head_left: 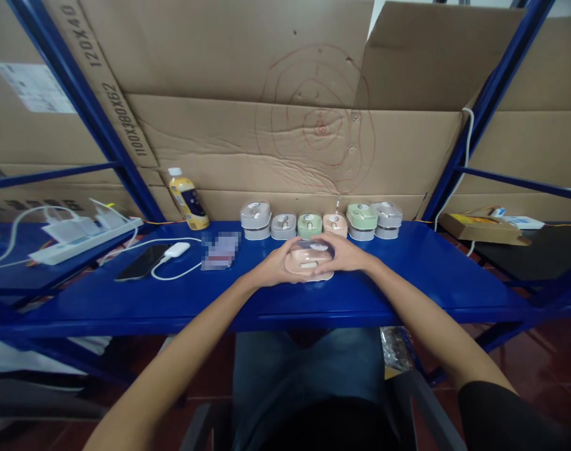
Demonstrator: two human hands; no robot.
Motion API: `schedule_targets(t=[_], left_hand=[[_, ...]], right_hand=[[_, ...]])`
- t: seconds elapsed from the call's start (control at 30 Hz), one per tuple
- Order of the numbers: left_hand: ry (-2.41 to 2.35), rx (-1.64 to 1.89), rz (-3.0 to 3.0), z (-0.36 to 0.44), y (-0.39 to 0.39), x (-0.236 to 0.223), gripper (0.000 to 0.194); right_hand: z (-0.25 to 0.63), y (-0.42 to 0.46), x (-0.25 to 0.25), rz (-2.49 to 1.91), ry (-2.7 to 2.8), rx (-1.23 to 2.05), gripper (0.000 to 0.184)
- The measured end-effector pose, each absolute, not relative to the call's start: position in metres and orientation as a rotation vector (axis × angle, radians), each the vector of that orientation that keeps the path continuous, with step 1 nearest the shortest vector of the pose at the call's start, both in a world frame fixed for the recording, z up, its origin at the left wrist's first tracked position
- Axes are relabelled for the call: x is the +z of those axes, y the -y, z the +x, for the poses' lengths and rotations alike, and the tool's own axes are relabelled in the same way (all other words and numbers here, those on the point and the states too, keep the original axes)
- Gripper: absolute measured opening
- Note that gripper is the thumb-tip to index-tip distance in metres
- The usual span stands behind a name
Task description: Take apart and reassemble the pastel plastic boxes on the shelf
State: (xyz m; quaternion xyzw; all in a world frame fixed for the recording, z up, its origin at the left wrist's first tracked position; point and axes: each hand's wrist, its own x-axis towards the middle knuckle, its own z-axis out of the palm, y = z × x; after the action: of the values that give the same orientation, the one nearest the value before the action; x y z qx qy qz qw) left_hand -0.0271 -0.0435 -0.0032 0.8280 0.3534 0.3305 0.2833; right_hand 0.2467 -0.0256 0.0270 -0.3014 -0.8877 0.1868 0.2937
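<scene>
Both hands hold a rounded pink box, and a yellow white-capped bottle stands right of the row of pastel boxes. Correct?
One error: the head view shows the yellow white-capped bottle left, not right, of the row of pastel boxes; the left hand and right hand do hold the rounded pink box.

My left hand (277, 264) cups the pink case (308, 255) on its left, my right hand (346, 253) on its right, fingers curved around it. My bare forearms (191, 351) converge on the case; a black sleeve (504, 413) ends around my right elbow, nearer me than the case.
</scene>
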Motion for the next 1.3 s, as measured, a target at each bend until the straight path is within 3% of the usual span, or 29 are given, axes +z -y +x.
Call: schedule_targets(t=[0.07, 0.2, 0.27, 0.57, 0.7, 1.1, 1.3], left_hand=[[-0.962, 0.904, 2.285, -0.028, 0.045, -0.002, 0.111], [-0.848, 0.864, 2.514, -0.027, 0.047, -0.002, 0.053], [-0.841, 0.842, 2.555, -0.026, 0.047, -0.003, 0.04], [-1.191, 1.157, 2.367, -0.039, 0.033, 0.0, 0.049], [-1.382, 1.11, 2.306, -0.047, 0.025, -0.001, 0.05], [-0.91, 0.829, 2.668, -0.025, 0.057, 0.002, 0.044], [-1.052, 0.941, 2.516, -0.021, 0.05, -0.003, 0.072]], right_hand=[[0.264, 0.017, 0.033, -0.816, 2.252, 0.537, 0.079], [0.288, 0.003, 0.037, -1.0, 2.019, 0.493, 0.058], [0.291, -0.001, 0.035, -1.081, 1.971, 0.48, 0.056], [0.28, 0.003, 0.03, -1.203, 2.044, 0.519, 0.07], [0.283, 0.002, 0.029, -1.237, 2.003, 0.583, 0.075], [0.278, 0.007, 0.031, -1.21, 2.016, 0.515, 0.072], [0.258, 0.018, 0.03, -0.986, 2.268, 0.401, 0.082]])
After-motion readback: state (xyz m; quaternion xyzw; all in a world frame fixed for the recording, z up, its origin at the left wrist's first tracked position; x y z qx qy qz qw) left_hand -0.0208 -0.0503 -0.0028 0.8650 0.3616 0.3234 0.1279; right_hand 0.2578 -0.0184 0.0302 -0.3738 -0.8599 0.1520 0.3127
